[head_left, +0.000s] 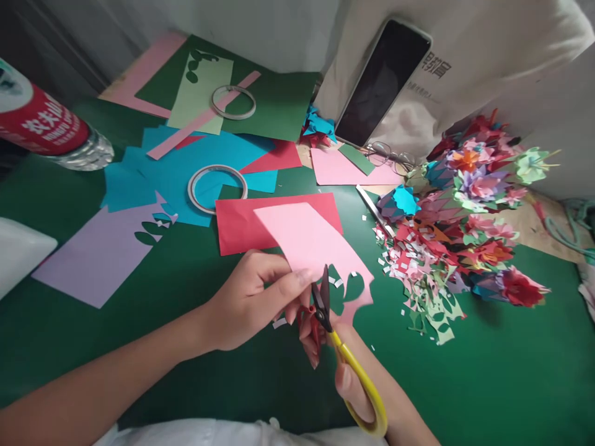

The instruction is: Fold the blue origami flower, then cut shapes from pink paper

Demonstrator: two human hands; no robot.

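Observation:
My left hand (260, 300) pinches the lower edge of a sheet of pink paper (304, 238) between thumb and fingers. Rounded holes are cut in that sheet's right end. My right hand (351, 350) holds scissors (341, 350) with dark blades and a yellow handle, the thumb through the loop. The blades are parted and point up at the pink paper's lower edge, close to my left thumb. Something red shows among my right fingers, partly hidden, and I cannot make out what it is. Behind the pink paper lies a red paper rectangle (242, 229).
Paper flowers (483, 186) and a heap of paper scraps (418, 266) lie right. A phone (383, 80) leans on a cloth bag (465, 37), near glasses (390, 155). Blue (162, 167) and purple sheets (93, 260), tape rolls (190, 186) and a bottle (46, 124) lie left.

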